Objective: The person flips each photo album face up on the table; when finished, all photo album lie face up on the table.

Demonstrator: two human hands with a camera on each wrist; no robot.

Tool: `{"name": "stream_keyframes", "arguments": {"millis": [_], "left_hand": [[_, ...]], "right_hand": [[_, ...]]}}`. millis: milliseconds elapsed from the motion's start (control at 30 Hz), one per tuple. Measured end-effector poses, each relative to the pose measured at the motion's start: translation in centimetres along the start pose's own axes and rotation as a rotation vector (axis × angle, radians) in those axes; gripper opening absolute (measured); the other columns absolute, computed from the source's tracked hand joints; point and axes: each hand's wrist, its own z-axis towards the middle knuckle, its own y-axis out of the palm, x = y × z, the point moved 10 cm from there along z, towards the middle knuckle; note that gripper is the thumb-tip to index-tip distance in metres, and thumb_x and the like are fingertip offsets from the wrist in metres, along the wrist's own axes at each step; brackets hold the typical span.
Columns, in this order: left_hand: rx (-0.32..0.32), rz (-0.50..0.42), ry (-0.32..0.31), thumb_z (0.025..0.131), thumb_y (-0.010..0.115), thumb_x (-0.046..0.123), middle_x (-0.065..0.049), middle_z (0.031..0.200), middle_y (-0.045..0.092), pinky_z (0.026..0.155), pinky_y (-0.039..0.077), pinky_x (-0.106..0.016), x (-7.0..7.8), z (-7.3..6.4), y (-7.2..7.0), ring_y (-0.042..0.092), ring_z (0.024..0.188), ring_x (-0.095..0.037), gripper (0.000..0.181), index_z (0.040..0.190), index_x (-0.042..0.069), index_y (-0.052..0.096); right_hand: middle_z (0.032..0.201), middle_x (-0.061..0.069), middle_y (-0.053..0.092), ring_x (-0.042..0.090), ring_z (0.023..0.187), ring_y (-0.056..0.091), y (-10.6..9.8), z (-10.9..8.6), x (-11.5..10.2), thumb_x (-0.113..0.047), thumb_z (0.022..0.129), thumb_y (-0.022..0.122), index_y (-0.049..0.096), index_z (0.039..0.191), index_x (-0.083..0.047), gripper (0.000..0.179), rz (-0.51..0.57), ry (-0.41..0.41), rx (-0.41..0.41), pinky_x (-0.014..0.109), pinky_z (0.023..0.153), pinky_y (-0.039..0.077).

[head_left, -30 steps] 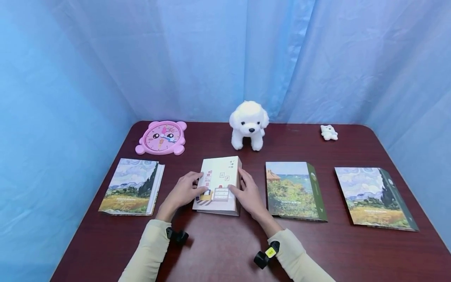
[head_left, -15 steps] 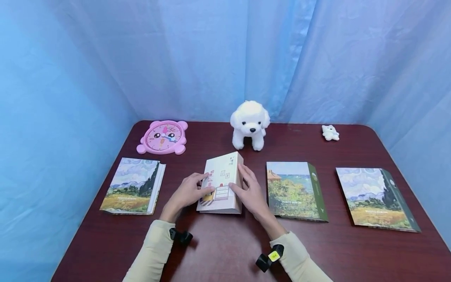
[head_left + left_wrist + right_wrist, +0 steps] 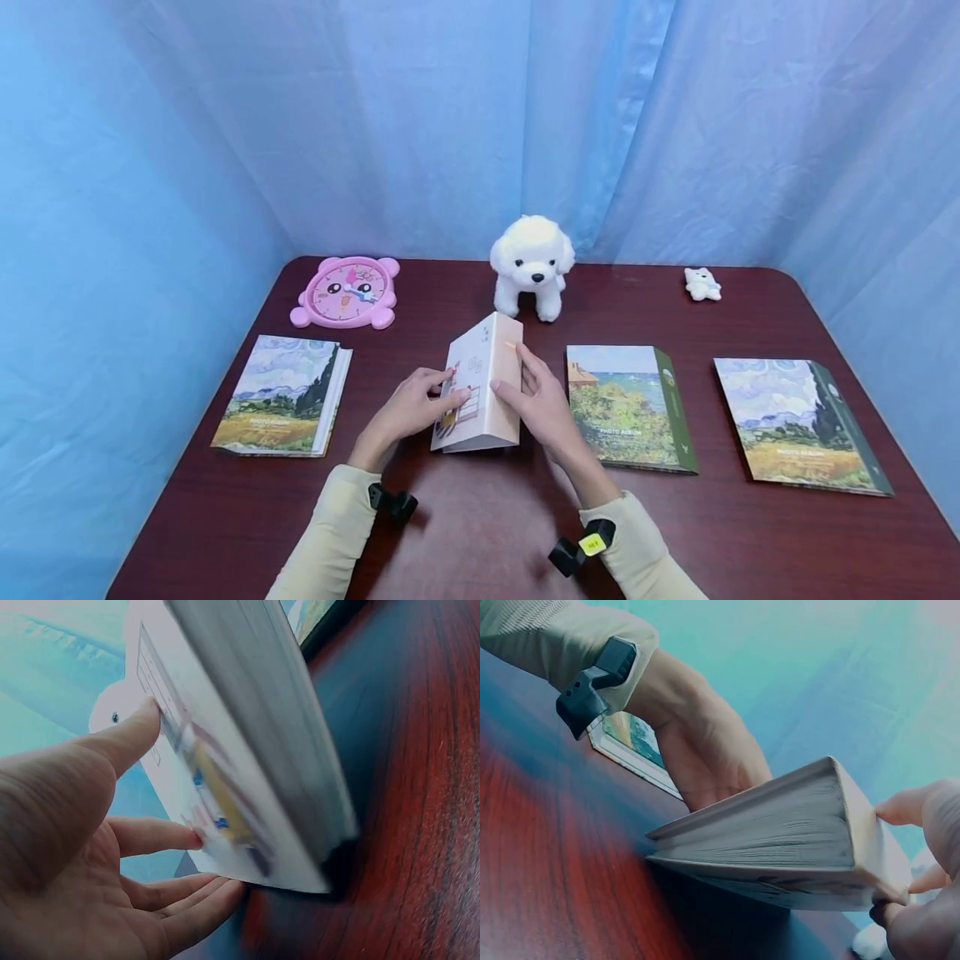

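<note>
Steadying left hand (image 3: 411, 407): straight fingers rest on the book (image 3: 465, 371), apparently bracing its left side.
Right hand (image 3: 543, 410): fingers grasp the spine (image 3: 504, 418), likely to hold it tilted.

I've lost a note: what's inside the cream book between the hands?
Only page edges show inside the cream book; page faces and anything between them are covered.

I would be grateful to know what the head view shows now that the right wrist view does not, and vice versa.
Only the head view shows the pink clock and the small white toy. Only the right wrist view shows the lower cover of the tilted book. Both share the book, left hand and right hand.
</note>
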Motion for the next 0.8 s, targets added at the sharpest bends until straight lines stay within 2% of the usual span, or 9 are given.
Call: {"name": "stream_keyframes", "arguments": {"millis": [133, 233, 400, 500, 567, 667, 800], "left_hand": [[-0.048, -0.050, -0.013, 0.090, 0.065, 0.039, -0.015, 0.123, 0.058, 0.089, 0.049, -0.041, -0.3, -0.1, 0.1, 0.060, 0.106, -0.026, 0.057, 0.136, 0.007, 0.054], [-0.091, -0.116, -0.004, 0.092, 0.061, 0.037, -0.016, 0.128, 0.057, 0.090, 0.050, -0.039, -0.4, -0.2, 0.0, 0.060, 0.108, -0.025, 0.056, 0.138, 0.007, 0.051], [-0.199, -0.393, 0.024, 0.098, 0.052, 0.036, -0.015, 0.145, 0.045, 0.095, 0.051, -0.038, 0.0, -0.6, 0.0, 0.058, 0.118, -0.029, 0.056, 0.146, 0.010, 0.040], [-0.229, -0.529, 0.051, 0.099, 0.050, 0.035, -0.013, 0.151, 0.037, 0.095, 0.050, -0.041, 0.7, -0.8, -0.7, 0.054, 0.124, -0.032, 0.056, 0.149, 0.014, 0.035], [-0.212, -0.542, 0.082, 0.099, 0.051, 0.033, -0.014, 0.150, 0.039, 0.094, 0.051, -0.041, 1.3, -0.9, -1.5, 0.053, 0.123, -0.033, 0.056, 0.149, 0.016, 0.034], [-0.160, -0.499, 0.122, 0.098, 0.054, 0.028, -0.015, 0.145, 0.044, 0.090, 0.053, -0.041, 1.9, -0.9, -2.6, 0.056, 0.120, -0.034, 0.056, 0.149, 0.016, 0.035], [-0.114, -0.464, 0.139, 0.096, 0.058, 0.025, -0.015, 0.142, 0.048, 0.084, 0.056, -0.040, 2.1, -1.1, -3.7, 0.056, 0.120, -0.033, 0.058, 0.149, 0.019, 0.035]], "right_hand": [[0.154, 0.014, 0.030, 0.024, 0.139, 0.035, 0.2, 0.2, -0.2, -0.007, 0.088, 0.066, 0.027, 0.151, -0.012, 0.075, 0.052, -0.005, -0.019, 0.032, 0.105, 0.039], [0.153, 0.013, 0.032, 0.025, 0.137, 0.038, 0.5, 0.4, -0.8, -0.003, 0.087, 0.064, 0.030, 0.150, -0.009, 0.072, 0.086, -0.029, -0.020, 0.028, 0.105, 0.039], [0.150, 0.013, 0.036, 0.026, 0.136, 0.039, 1.5, 0.4, -1.7, 0.001, 0.088, 0.062, 0.038, 0.146, -0.007, 0.063, 0.148, -0.057, -0.040, 0.024, 0.104, 0.039], [0.150, 0.011, 0.036, 0.024, 0.137, 0.039, 2.3, 0.5, -2.2, 0.003, 0.088, 0.061, 0.040, 0.145, -0.008, 0.062, 0.171, -0.076, -0.052, 0.022, 0.103, 0.041], [0.149, 0.011, 0.036, 0.025, 0.137, 0.039, 2.8, 0.6, -2.5, 0.003, 0.088, 0.061, 0.040, 0.145, -0.007, 0.062, 0.175, -0.094, -0.056, 0.022, 0.103, 0.041], [0.147, 0.011, 0.036, 0.025, 0.136, 0.040, 3.5, 0.7, -2.7, 0.002, 0.088, 0.060, 0.040, 0.145, -0.007, 0.061, 0.181, -0.115, -0.057, 0.022, 0.103, 0.041], [0.145, 0.013, 0.037, 0.026, 0.136, 0.040, 4.2, 0.9, -2.9, 0.002, 0.088, 0.060, 0.039, 0.146, -0.005, 0.062, 0.181, -0.141, -0.062, 0.024, 0.105, 0.039]]}}
